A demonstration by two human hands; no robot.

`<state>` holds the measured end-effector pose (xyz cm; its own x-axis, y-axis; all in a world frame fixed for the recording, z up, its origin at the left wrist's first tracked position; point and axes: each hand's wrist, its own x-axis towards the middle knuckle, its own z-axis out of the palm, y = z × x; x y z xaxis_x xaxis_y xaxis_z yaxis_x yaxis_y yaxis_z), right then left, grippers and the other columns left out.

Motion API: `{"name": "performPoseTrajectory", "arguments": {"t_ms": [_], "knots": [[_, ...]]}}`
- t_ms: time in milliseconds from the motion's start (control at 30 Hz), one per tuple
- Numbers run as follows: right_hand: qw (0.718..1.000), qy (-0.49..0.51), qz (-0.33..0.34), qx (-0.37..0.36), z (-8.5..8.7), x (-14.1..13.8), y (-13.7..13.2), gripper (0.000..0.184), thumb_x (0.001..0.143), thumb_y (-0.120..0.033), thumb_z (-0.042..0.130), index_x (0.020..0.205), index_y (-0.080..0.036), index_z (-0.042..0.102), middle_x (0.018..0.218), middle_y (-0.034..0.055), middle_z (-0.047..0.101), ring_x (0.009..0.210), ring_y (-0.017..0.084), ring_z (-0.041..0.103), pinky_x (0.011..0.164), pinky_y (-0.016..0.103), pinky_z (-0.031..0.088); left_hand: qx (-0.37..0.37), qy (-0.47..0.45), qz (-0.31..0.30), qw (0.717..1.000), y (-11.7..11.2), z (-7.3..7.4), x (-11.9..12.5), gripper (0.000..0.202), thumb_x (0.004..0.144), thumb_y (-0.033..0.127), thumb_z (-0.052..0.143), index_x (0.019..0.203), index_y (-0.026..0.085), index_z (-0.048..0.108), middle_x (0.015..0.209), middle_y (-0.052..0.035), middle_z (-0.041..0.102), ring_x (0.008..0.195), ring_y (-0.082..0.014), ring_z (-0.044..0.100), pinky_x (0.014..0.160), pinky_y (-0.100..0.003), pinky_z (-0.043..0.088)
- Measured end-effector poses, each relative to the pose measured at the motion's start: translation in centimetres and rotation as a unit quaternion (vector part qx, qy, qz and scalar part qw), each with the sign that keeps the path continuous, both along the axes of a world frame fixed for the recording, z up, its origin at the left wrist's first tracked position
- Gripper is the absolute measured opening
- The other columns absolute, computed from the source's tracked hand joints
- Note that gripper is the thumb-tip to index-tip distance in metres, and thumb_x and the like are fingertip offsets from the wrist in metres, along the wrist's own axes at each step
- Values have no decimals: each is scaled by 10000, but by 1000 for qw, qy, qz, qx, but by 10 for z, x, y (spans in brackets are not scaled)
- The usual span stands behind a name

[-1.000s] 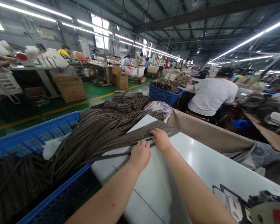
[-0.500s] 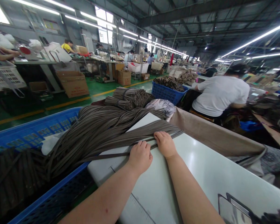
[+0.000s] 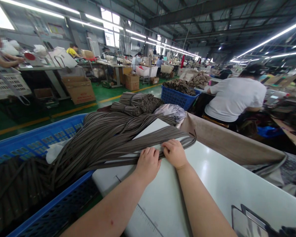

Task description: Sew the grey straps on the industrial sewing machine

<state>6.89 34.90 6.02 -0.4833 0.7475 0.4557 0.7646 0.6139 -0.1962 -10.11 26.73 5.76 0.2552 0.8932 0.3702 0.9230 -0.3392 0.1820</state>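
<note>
Long grey-brown straps (image 3: 148,136) lie in a thick, loose bundle across the corner of a white tabletop (image 3: 204,174). My left hand (image 3: 148,164) is closed over the near edge of the bundle, its fingers curled on the straps. Just to its right, my right hand (image 3: 175,153) is curled on the same straps, thumb side toward the left hand. The fingertips of both hands are partly hidden. Beyond my right hand the strap ends bend round, and one thin end sticks up.
A blue basket (image 3: 49,130) at the left holds more straps. Tied bundles (image 3: 130,103) lie behind the table. A beige cloth-lined bin (image 3: 227,144) borders the table's far right side. A ruler scale (image 3: 148,217) marks the tabletop. A person in a white shirt (image 3: 236,97) sits at right.
The near straps have drawn in closer to the main bundle, narrowing the white gap by my hands. Beyond my right hand, the strap ends now reach further right and curl. Both hands stay nearly in place.
</note>
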Motion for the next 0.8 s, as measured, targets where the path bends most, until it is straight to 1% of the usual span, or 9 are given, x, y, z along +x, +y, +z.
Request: {"name": "performPoseTrajectory", "arguments": {"t_ms": [33,100,167,267,400,500,633,800], "knots": [[1000,5,-8,2,-2,-1,2,199,912,-154,567,1001,-194,740,969,81,721,970,240,601,895,376,429,-6,6,2,1000,0,-1,1,194,946,271,686,1087,181,590,1091,-87,609,1051,-291,540,885,-453,469],[1000,12,-16,0,-5,-2,6,276,932,-188,596,1185,-181,706,1166,110,711,1097,254,600,969,389,440,-13,15,6,1000,0,-2,2,128,963,244,669,1047,179,598,1061,-83,610,1036,-284,546,856,-439,463],[1000,10,-15,-7,-9,-3,12,332,920,-181,634,1248,-186,683,1247,113,693,1147,251,602,994,387,452,-14,21,6,1000,1,-3,3,80,974,214,651,1022,174,601,1032,-81,608,1018,-274,552,831,-425,456],[1000,2,-14,-15,-11,-3,20,317,902,-151,656,1211,-204,701,1184,100,711,1089,251,625,966,395,476,-10,27,1,1000,1,-4,4,21,987,169,612,1005,170,600,1006,-83,604,991,-265,554,817,-414,445],[1000,-8,-14,-14,-9,-2,23,246,915,-154,648,1141,-215,723,1100,91,725,1021,252,633,929,392,476,-10,34,-8,999,2,-6,4,44,986,133,580,1007,167,598,997,-82,599,968,-260,548,814,-404,443],[1000,-14,-14,-9,-8,-1,22,190,950,-175,620,1096,-221,733,1071,80,733,988,244,639,902,378,459,-12,36,-13,999,3,-7,3,47,987,132,572,1006,166,597,997,-82,594,969,-261,542,819,-400,445],[1000,-24,-14,-3,-7,-1,21,161,978,-192,597,1056,-220,735,1041,67,742,956,242,634,866,370,434,-11,35,-15,999,3,-9,3,40,986,141,577,1011,166,597,998,-78,592,960,-260,540,826,-398,446],[1000,-26,-12,5,-6,-2,20,156,998,-193,570,1058,-214,712,1050,72,737,973,243,611,855,366,405,-17,30,-13,999,3,-5,3,32,999,162,569,997,169,601,993,-80,599,968,-268,542,837,-404,451]]}}
